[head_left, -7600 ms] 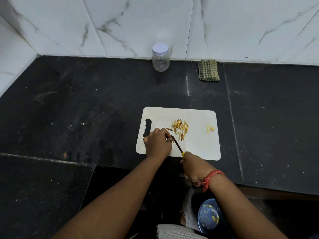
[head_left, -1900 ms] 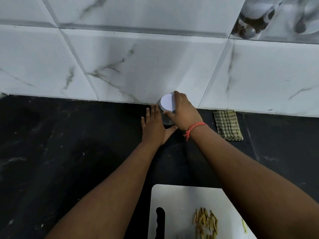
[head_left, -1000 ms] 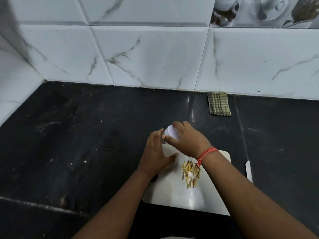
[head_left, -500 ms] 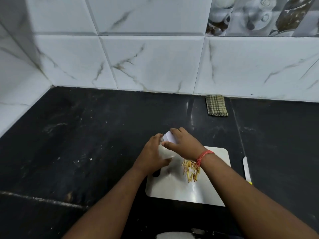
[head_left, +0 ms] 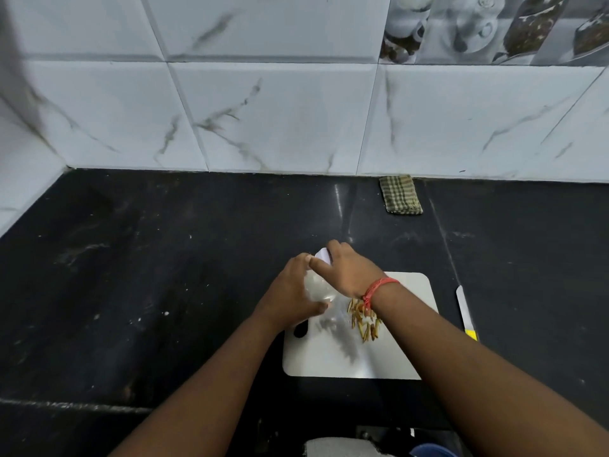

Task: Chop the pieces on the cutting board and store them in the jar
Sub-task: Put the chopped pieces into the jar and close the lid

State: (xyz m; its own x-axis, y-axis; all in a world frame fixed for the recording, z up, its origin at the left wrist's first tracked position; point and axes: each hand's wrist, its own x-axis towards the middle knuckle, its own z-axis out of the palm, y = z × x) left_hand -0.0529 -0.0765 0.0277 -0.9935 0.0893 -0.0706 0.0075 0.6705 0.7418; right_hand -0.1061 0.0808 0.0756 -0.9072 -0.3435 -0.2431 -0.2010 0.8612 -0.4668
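head view showed the left hand (head_left: 291, 296) gripping the clear jar (head_left: 318, 290) over the cutting board's (head_left: 408, 324) far left corner, right hand (head_left: 349, 272) clamped round its white lid (head_left: 323, 255); chopped pieces (head_left: 364, 319) lay mid-board. best to brace the jar upright and twist only the lid

Checked cloth (head_left: 400, 194) by the wall

No legible txt, labels, brands or nos. anywhere, incl. jar (head_left: 318, 288) & wall tiles (head_left: 270, 117).
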